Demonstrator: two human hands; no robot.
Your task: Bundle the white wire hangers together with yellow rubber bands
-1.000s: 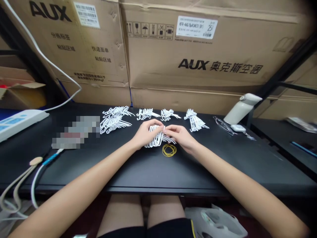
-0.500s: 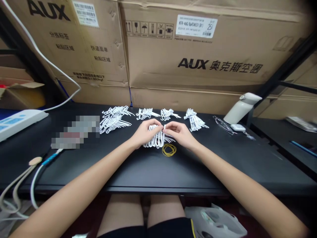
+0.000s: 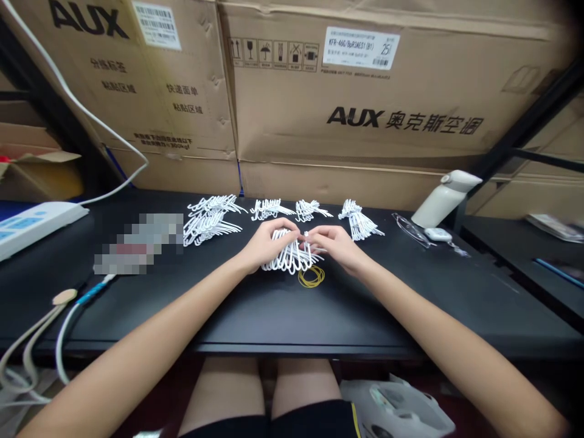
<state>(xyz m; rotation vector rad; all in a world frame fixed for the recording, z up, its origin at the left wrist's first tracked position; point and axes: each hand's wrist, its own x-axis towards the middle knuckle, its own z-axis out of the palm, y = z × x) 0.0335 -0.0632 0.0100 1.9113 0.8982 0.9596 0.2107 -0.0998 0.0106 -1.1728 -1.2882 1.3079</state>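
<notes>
A bunch of small white plastic hooks (image 3: 288,258) lies on the black table (image 3: 283,310) in the middle. My left hand (image 3: 266,245) is closed over the left and top of the bunch. My right hand (image 3: 336,248) pinches the bunch's right end, fingertips meeting the left hand's. A yellow rubber band (image 3: 311,277) lies flat on the table just in front of the bunch, touched by neither hand.
Several other bundles of white hooks (image 3: 210,220) lie in a row behind, with another bundle (image 3: 360,222) at the right. Glasses (image 3: 412,229) and a white bottle (image 3: 444,198) sit at the right, a power strip (image 3: 31,222) and cables at the left. Cardboard boxes (image 3: 356,91) wall the back.
The bunch of hooks has been gathered slightly tighter and shifted a little toward me; both hands stay on it, the right fingers closing in at its right end.
</notes>
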